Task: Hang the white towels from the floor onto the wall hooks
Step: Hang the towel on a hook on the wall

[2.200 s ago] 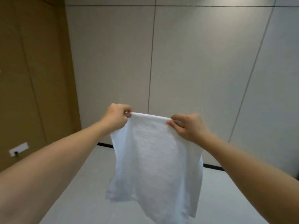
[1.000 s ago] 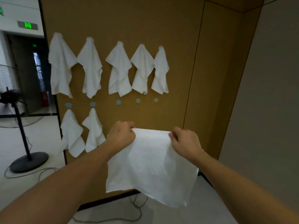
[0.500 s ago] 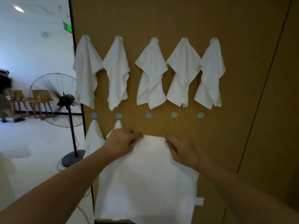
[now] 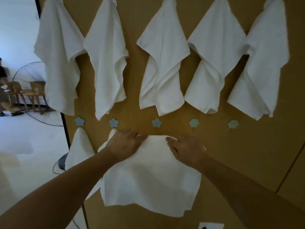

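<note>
Head view shows the brown wall panel [image 4: 247, 154] already well stocked. Five white towels hang across the upper row [image 4: 163, 63], each draped from a hook at the top edge of the frame. Below them runs a row of five pale blue flower-shaped hooks. The first two on the left carry towels: one [image 4: 79, 146] under the leftmost flower [image 4: 79, 121], and another [image 4: 109, 139] under the second flower [image 4: 113, 122], partly covered by the left hand. The third flower hook [image 4: 156, 123], the fourth [image 4: 194, 123] and the fifth [image 4: 232, 124] look bare.

So seven towels appear hung, an eighth is in hand, and by this reckoning three lower hooks are left to fill. Whether more towels lie on the floor cannot be told, as the floor beneath is out of sight.

The held towel [image 4: 151, 179] is spread flat close against the panel, its top edge just below the third flower hook and not yet caught on it. The left hand [image 4: 125, 146] grips the upper left part of that edge, fingers curled into the cloth. The right hand [image 4: 184, 149] holds the upper right part, its fingers bent over the fabric with the fingertips tucked into the fold; how tightly it pinches cannot be made out.

Off to the left, a standing fan [image 4: 41, 96] and wooden chairs [image 4: 33, 91] sit in the brighter room beyond.
</note>
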`<move>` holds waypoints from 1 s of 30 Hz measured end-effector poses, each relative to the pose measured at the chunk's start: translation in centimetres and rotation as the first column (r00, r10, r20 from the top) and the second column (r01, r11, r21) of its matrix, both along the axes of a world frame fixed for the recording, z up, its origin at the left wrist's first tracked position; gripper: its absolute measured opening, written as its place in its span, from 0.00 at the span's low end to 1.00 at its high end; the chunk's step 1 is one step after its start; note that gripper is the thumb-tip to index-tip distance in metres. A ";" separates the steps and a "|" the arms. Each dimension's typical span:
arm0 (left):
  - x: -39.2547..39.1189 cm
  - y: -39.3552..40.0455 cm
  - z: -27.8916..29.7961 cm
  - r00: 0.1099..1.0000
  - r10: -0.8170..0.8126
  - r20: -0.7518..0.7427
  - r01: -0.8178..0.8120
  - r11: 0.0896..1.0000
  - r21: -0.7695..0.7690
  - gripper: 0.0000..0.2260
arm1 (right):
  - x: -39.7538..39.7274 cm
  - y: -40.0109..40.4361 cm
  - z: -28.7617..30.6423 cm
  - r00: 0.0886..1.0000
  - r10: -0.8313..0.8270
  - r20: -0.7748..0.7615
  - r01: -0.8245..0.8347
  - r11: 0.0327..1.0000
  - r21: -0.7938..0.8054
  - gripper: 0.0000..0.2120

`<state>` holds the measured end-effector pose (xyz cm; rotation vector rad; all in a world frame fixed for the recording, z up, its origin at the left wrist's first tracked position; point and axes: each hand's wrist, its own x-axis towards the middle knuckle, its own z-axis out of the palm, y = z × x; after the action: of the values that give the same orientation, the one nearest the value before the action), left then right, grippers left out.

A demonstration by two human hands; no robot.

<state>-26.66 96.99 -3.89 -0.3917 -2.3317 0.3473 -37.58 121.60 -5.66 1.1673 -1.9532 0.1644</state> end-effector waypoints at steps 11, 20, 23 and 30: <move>-15.7 -7.2 -3.3 0.994 -0.102 -0.050 0.101 0.994 -0.035 0.15 | -12.6 -7.7 -2.8 0.987 -0.149 0.067 0.155 0.983 -0.102 0.12; -17.5 -1.7 -11.3 0.996 -0.069 0.053 0.014 0.728 0.685 0.12 | -12.0 -10.9 -10.9 0.871 0.053 0.488 0.154 0.915 -0.373 0.16; -17.0 0.5 -12.1 0.997 -0.037 0.071 -0.036 0.594 0.804 0.14 | -11.2 -11.7 -11.9 0.849 0.070 0.523 0.199 0.876 -0.440 0.16; -16.0 2.4 -13.1 0.986 0.056 0.155 -0.163 0.468 0.868 0.11 | -9.1 -11.8 -12.5 0.654 0.270 0.707 0.233 0.817 -0.527 0.12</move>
<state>-42.69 99.41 -17.02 0.2830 -2.2803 -0.8692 -46.70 109.83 -18.17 0.7203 -2.3141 1.3873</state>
